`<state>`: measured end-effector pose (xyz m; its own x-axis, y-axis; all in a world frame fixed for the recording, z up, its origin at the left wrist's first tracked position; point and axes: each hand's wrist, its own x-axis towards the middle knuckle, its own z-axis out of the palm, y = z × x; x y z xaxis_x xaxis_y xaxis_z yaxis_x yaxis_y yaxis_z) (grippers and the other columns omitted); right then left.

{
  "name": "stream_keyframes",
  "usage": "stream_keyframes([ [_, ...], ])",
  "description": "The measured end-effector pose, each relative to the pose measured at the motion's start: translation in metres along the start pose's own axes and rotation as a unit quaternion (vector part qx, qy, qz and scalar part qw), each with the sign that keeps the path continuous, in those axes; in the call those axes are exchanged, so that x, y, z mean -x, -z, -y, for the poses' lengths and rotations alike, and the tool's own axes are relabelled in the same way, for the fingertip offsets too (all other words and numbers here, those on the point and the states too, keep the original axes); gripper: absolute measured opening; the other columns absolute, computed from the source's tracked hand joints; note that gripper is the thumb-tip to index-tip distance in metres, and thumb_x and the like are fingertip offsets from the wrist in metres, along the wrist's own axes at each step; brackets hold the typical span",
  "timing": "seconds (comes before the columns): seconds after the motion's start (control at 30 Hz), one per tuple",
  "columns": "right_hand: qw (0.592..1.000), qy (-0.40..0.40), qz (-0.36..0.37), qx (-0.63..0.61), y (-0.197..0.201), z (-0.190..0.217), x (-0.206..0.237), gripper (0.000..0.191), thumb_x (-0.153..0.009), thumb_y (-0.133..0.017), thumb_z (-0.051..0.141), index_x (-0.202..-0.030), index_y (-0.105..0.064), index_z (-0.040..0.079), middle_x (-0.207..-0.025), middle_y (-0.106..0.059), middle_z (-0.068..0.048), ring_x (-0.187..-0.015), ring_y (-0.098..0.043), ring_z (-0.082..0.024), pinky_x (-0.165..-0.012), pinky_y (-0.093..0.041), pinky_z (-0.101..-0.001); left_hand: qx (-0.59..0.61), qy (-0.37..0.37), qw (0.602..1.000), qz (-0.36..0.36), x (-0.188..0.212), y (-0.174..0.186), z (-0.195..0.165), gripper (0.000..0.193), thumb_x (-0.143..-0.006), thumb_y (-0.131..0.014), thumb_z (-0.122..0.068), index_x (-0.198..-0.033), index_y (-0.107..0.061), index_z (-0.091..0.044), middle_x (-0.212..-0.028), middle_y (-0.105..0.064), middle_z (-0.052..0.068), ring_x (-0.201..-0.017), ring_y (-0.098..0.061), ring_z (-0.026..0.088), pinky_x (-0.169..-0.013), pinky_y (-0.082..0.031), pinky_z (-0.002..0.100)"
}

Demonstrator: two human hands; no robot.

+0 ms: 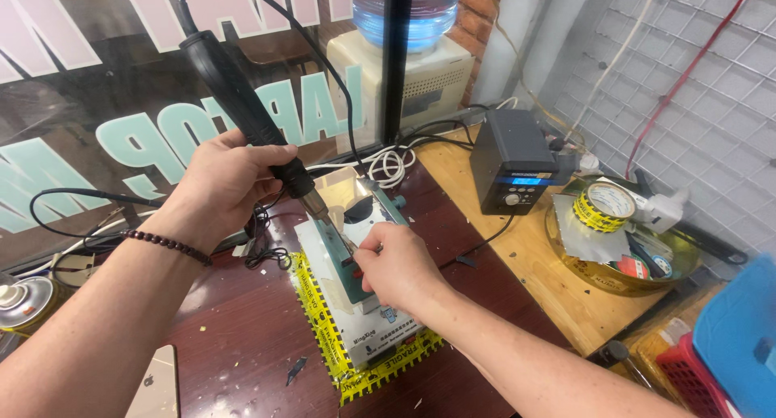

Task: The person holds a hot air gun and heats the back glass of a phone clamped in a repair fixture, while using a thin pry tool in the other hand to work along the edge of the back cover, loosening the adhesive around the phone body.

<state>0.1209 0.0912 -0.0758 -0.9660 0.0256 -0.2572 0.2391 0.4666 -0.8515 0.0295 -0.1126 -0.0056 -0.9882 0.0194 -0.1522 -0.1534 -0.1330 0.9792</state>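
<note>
Ideally the nozzle keeps just above one spot while the tweezers stay steady. The left hand [222, 179] is wrapped around a black corded hot-air wand [242, 111]; the right hand [396, 264] pinches thin metal tweezers [346, 242] over a teal clamp fixture [349, 260] on the dark wooden surface [242, 337], directly beneath both hands.

Bright even daylight, sharp, wide-angle edge distortion

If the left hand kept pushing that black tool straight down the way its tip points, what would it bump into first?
The left hand aims the black hot-air tool down and to the right. Its metal nozzle would probably first meet the teal holder on the white pad, close by the right hand. Depth is hard to judge.
</note>
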Motion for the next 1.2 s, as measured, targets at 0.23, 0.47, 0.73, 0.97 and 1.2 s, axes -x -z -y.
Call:
stream_keyframes([
  [0.23,0.998,0.02,-0.012,0.054,-0.002,0.001,-0.007,0.016,-0.092,-0.064,0.019,-0.091,-0.067,0.003,-0.064,-0.073,-0.011,-0.051,-0.069,-0.015,-0.048,-0.053,-0.0333,-0.008,0.008,1.0,0.003,-0.01,-0.002,0.006,0.012,-0.085,-0.074,-0.003,-0.094,-0.067,-0.006,-0.09,-0.072,0.007,-0.074,-0.067,0.015,-0.06,-0.05,0.025],
  [0.47,0.999,0.014,-0.014,0.031,-0.005,0.012,-0.002,0.016,-0.093,-0.064,0.017,-0.088,-0.065,0.002,-0.063,-0.07,-0.01,-0.049,-0.065,-0.015,-0.046,-0.051,-0.0328,-0.011,0.006,1.0,0.009,-0.006,-0.002,0.006,0.013,-0.086,-0.075,-0.003,-0.096,-0.067,-0.005,-0.09,-0.071,0.007,-0.076,-0.066,0.015,-0.061,-0.05,0.024],
  [0.73,0.95,-0.14,0.076,-0.27,0.008,0.001,-0.014,0.014,-0.094,-0.064,0.012,-0.102,-0.063,0.002,-0.073,-0.06,-0.008,-0.044,-0.041,-0.009,-0.039,-0.025,-0.0269,-0.043,0.025,0.999,-0.004,0.005,-0.01,-0.002,0.013,-0.088,-0.073,-0.004,-0.099,-0.067,-0.002,-0.091,-0.072,0.01,-0.076,-0.066,0.015,-0.064,-0.052,0.024],
  [0.97,0.905,-0.161,0.107,-0.379,0.017,-0.005,-0.016,0.013,-0.095,-0.066,0.013,-0.102,-0.06,0.004,-0.074,-0.059,-0.006,-0.048,-0.042,-0.006,-0.04,-0.026,-0.0239,-0.025,0.011,1.0,0.01,0.009,-0.001,0.003,0.014,-0.086,-0.073,-0.002,-0.098,-0.066,-0.003,-0.092,-0.071,0.01,-0.076,-0.066,0.015,-0.061,-0.049,0.025],
  [1.2,0.986,-0.056,0.046,-0.149,0.015,-0.005,0.009,0.022,-0.09,-0.066,0.012,-0.11,-0.067,0.004,-0.078,-0.071,-0.008,-0.051,-0.049,-0.009,-0.046,-0.038,-0.027,-0.024,0.017,1.0,-0.008,0.009,0.015,0.002,0.014,-0.086,-0.073,-0.003,-0.097,-0.065,-0.004,-0.092,-0.071,0.009,-0.076,-0.065,0.015,-0.062,-0.048,0.027],
])
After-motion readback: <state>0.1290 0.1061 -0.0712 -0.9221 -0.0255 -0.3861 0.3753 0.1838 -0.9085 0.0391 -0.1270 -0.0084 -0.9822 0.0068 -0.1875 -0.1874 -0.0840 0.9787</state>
